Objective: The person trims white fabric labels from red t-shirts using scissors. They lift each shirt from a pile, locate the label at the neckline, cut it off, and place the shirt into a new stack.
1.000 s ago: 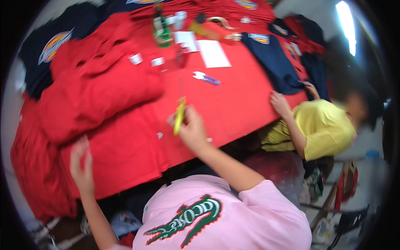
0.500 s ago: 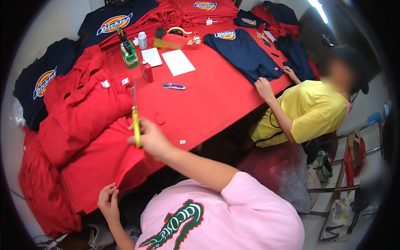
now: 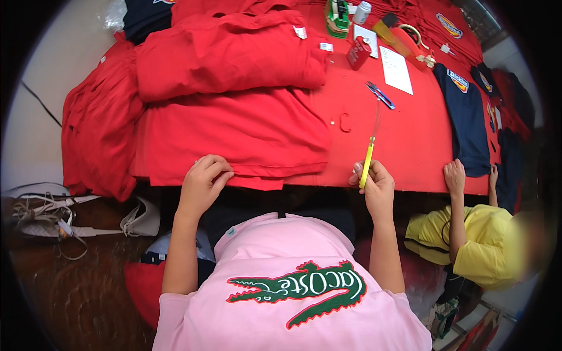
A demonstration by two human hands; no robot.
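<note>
A red knit garment lies flat along the table's near edge, its hem at the front. My left hand is at this hem, fingers curled and thumb pressed near them, gripping the cloth edge. To the right, my right hand is closed around yellow-handled scissors whose slim blades point away from me. The scissors are held above the red table, apart from the garment. Behind the flat garment rests a thick folded red garment with a small white tag.
Blue snips, a white sheet, a red bottle and a green tape dispenser lie farther back. More red clothing hangs over the left edge. At right, a person in yellow touches a navy garment.
My view has swung left. My left hand has moved onto the garment's hem. My right hand has drawn back to the right from over the cloth, still holding the scissors.
</note>
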